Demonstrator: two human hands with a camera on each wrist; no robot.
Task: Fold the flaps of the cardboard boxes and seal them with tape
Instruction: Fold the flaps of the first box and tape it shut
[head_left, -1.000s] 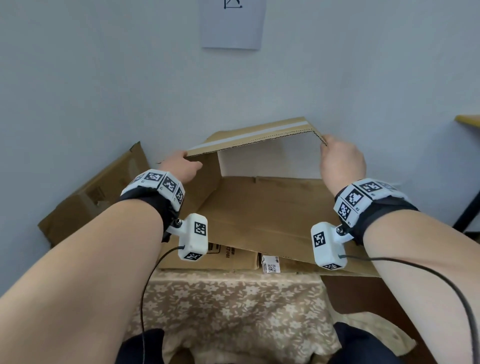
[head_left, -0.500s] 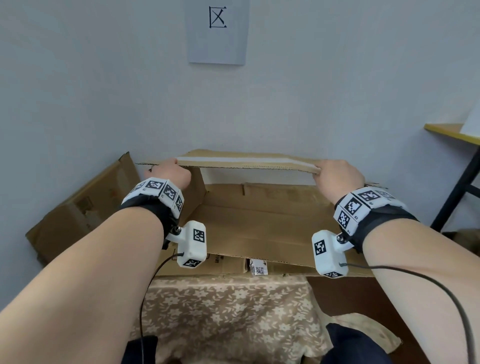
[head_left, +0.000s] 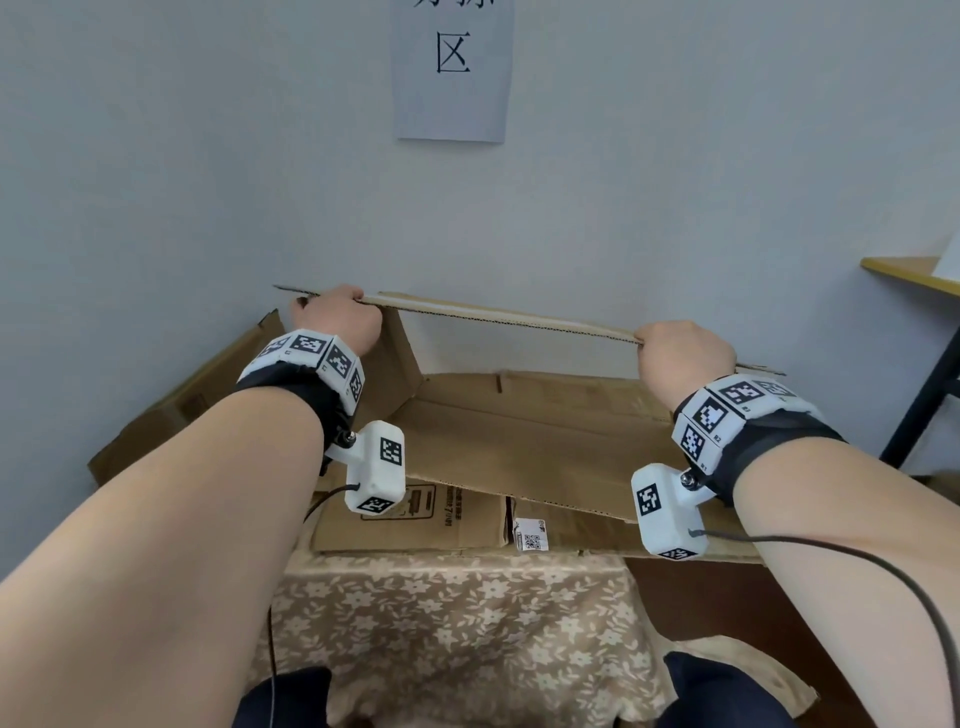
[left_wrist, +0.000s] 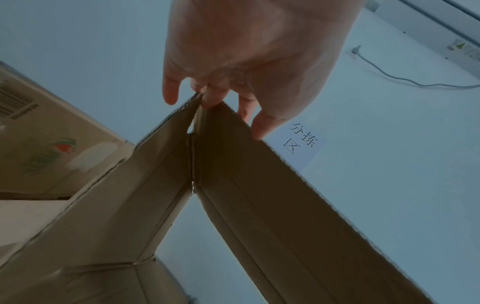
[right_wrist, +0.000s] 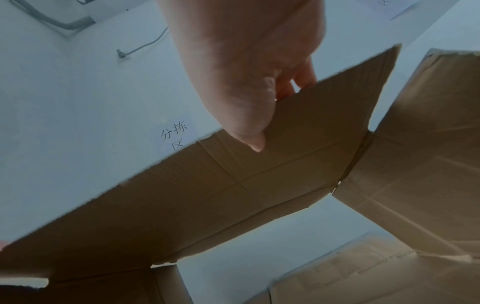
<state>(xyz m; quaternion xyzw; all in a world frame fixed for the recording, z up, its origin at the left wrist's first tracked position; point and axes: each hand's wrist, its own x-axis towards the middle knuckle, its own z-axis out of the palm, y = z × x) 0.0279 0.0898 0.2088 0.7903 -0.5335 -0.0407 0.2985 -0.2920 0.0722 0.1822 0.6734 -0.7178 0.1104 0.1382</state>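
A large brown cardboard box (head_left: 524, 436) lies opened out on the cloth-covered table, its long upper panel (head_left: 498, 314) raised edge-on across the head view. My left hand (head_left: 337, 317) grips that panel's left end; in the left wrist view the left hand (left_wrist: 233, 67) has its fingers curled over the corner where the panel (left_wrist: 285, 195) meets a side flap (left_wrist: 124, 205). My right hand (head_left: 680, 351) pinches the panel's right end. In the right wrist view the right hand (right_wrist: 249, 86) lays its thumb on the panel's (right_wrist: 207, 195) underside and its fingers behind it. No tape is in view.
A second cardboard box (head_left: 187, 400) leans against the wall at the left. A flattened box with a printed label (head_left: 530, 535) lies under the big one on the floral tablecloth (head_left: 452, 639). A paper sign (head_left: 452, 67) hangs on the wall. A wooden shelf (head_left: 909, 273) juts in at right.
Both hands have lowered the raised panel toward me, from a peaked tilt to nearly level and edge-on. The head view has tipped upward, showing more of the wall sign.
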